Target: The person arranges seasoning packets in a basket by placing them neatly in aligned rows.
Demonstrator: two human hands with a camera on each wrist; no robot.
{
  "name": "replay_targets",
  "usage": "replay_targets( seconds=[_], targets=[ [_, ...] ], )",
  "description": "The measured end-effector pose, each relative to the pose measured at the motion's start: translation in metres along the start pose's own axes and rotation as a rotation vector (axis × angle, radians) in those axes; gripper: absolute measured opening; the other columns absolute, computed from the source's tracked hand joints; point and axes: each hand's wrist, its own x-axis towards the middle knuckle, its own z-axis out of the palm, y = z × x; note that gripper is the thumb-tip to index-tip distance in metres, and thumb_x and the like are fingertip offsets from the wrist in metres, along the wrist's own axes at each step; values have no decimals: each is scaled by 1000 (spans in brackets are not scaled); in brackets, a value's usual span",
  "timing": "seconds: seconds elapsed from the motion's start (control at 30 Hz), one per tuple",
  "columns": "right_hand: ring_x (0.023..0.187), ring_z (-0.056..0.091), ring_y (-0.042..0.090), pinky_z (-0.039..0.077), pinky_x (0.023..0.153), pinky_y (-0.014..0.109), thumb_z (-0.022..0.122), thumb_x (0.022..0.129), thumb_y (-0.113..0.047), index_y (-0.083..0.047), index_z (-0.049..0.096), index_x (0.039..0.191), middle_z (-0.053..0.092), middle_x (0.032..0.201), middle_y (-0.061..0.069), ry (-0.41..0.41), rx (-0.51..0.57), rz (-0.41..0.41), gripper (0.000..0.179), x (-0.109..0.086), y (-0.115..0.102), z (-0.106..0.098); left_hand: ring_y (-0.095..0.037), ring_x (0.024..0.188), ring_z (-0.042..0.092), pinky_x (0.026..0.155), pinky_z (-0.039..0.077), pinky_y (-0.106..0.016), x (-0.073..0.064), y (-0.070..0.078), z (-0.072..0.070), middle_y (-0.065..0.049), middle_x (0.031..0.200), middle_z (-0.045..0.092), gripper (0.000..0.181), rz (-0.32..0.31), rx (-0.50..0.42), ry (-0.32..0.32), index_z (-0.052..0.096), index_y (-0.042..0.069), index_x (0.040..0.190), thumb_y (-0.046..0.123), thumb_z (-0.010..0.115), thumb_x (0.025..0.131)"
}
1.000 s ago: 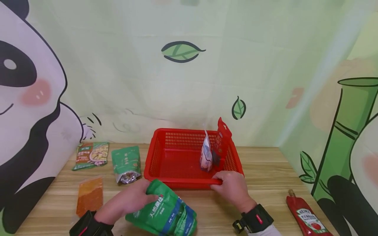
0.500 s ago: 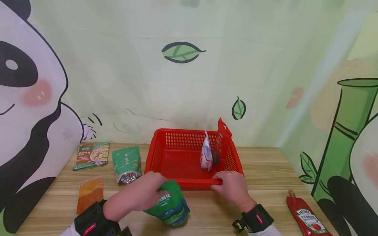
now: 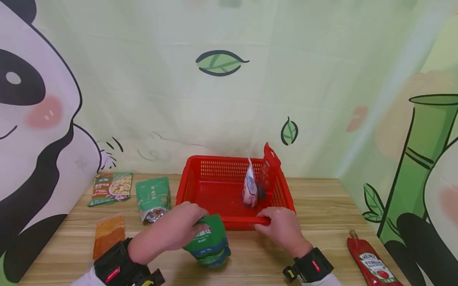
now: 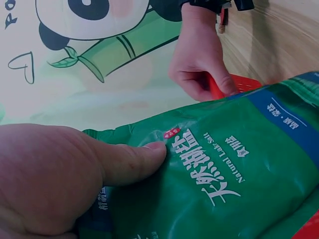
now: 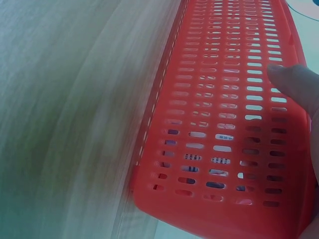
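Note:
My left hand (image 3: pixel 184 226) pinches the top edge of a green bag of lake salt (image 3: pixel 211 242), thumb (image 4: pixel 134 162) across its printed front in the left wrist view. The bag hangs upright just in front of the red plastic basket (image 3: pixel 214 218). With my right hand (image 3: pixel 280 226) I grip the basket's front rim near its right corner; in the right wrist view the thumb (image 5: pixel 289 82) lies over the slotted wall. Inside the basket, at its right end, stand a red pouch (image 3: pixel 268 174) and a pale, pinkish packet (image 3: pixel 249 188).
Left on the wooden table (image 3: pixel 318 206) lie a green and brown food packet (image 3: pixel 111 188), a green pouch with a silvery bottom (image 3: pixel 154 196) and a clear packet of orange powder (image 3: pixel 109 234). A Heinz ketchup pouch (image 3: pixel 373 262) lies at the right. A printed cloth (image 3: pixel 161 99) stands behind.
My left hand has moved right and slightly forward with the salt bag, which has swung from slanted to more upright near the basket's front. The right hand keeps its hold on the rim.

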Motion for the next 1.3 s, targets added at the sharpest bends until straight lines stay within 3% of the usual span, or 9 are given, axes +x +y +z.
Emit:
replay_targets(
  seconds=[0.33, 0.7, 0.77, 0.97, 1.17, 1.3],
  targets=[
    [74, 61, -5, 57, 75, 23, 88, 76, -49, -23, 82, 101, 75, 84, -20, -44, 126, 22, 36, -2, 0, -4, -10, 81, 73, 77, 63, -34, 4, 18, -8, 4, 89, 78, 20, 18, 105, 34, 78, 13, 106, 20, 81, 88],
    [87, 68, 3, 60, 84, 32, 86, 80, -45, -23, 81, 107, 78, 95, -15, -58, 237, 89, 35, -2, -6, -7, -11, 83, 74, 79, 63, -36, 5, 26, -13, 4, 90, 78, 22, 13, 97, 29, 77, 13, 106, 21, 83, 86],
    [87, 68, 3, 60, 85, 33, 83, 84, -43, -23, 81, 106, 78, 95, -15, -50, 293, 110, 29, -2, -7, -7, -11, 82, 74, 80, 63, -36, 6, 27, -14, 4, 90, 78, 22, 16, 97, 27, 78, 13, 106, 21, 83, 86],
    [88, 69, 5, 60, 81, 26, 71, 96, -39, -27, 81, 104, 79, 98, -11, -6, 598, 150, 18, -6, -18, -9, -12, 83, 74, 80, 63, -36, 7, 33, -18, 4, 90, 78, 20, 19, 120, 17, 78, 12, 104, 21, 83, 87],
    [102, 71, 7, 57, 90, 22, 67, 99, -39, -29, 78, 112, 78, 108, -10, -16, 724, 115, 20, -12, -31, -7, -10, 85, 73, 81, 63, -34, 8, 36, -21, 5, 92, 78, 21, 53, 141, 34, 78, 14, 106, 22, 83, 87],
    [114, 69, 10, 58, 95, 28, 66, 101, -25, -27, 74, 122, 75, 121, -6, -41, 811, -17, 23, -17, -39, -5, -10, 87, 73, 84, 62, -35, 7, 37, -23, 6, 95, 79, 24, 61, 148, 44, 78, 15, 108, 24, 83, 86]
  ],
)
